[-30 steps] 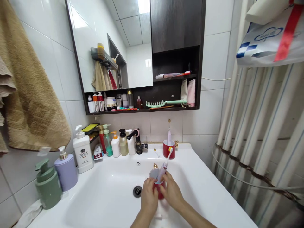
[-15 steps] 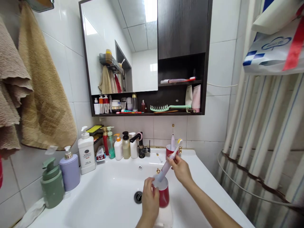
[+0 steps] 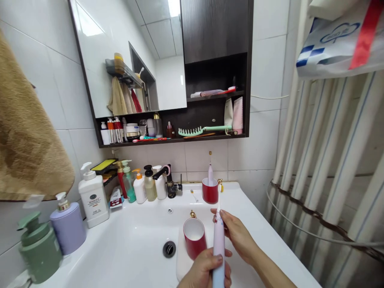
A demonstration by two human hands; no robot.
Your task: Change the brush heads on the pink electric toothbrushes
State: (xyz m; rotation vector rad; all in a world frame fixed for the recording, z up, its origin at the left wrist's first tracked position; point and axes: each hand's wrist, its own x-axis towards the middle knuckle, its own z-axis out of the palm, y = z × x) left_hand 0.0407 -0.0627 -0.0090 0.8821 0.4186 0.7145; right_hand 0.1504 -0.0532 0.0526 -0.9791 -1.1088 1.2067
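Note:
A pale lilac and light blue electric toothbrush (image 3: 219,236) stands nearly upright between my hands, its white brush head at the top. My left hand (image 3: 206,269) is wrapped round the lower handle. The fingers of my right hand (image 3: 241,238) pinch the upper end, just below the head. Left of the toothbrush, a red cup (image 3: 196,251) with a white inside sits on a white slab (image 3: 181,270) over the basin (image 3: 129,252). Behind, another red cup (image 3: 210,195) on the sink ledge holds a second lilac electric toothbrush (image 3: 210,175).
A small loose brush head (image 3: 194,196) lies on the ledge beside the black faucet (image 3: 171,186). Pump bottles (image 3: 139,188) line the back left, with a purple bottle (image 3: 69,230) and a green one (image 3: 40,252) nearer. A dark mirror cabinet (image 3: 217,36) hangs above; pipes (image 3: 315,160) run at right.
The toothbrush has come out of the front red cup and now stands more upright. My left hand has left that cup and taken the handle. The view has shifted right.

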